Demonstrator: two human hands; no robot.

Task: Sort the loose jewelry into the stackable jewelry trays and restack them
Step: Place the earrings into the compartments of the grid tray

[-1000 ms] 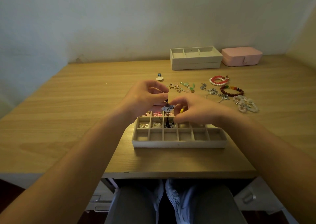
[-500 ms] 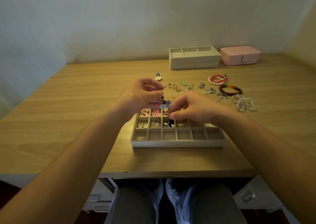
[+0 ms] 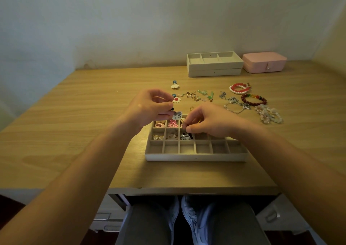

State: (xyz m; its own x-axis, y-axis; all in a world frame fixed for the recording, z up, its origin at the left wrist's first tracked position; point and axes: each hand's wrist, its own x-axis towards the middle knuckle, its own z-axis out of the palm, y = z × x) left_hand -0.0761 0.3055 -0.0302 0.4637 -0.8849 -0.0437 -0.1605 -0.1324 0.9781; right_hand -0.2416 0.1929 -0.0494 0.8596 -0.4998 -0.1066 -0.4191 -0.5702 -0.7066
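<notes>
Left hand (image 3: 149, 108): I had it raised over the tray's far-left corner, thumb and forefinger pinching an earring (image 3: 177, 116) by its top, the blue-and-white drop hanging free.
Right hand (image 3: 207, 123): fingers curled, thumb and forefinger tips pressed together just beside the drop. They were possibly on its wire, but I couldn't tell.
Tray (image 3: 196, 156): gridded, lying near the desk (image 3: 74, 113) edge in front of me, with small pieces in its far-left cells.
Loose earrings (image 3: 194, 96): on the desk just beyond the hands.
Bracelets (image 3: 253, 99): further right, beside some chains (image 3: 234, 102).
Stacked trays (image 3: 213, 70): against the wall, pink box (image 3: 265, 64) just beside them.
</notes>
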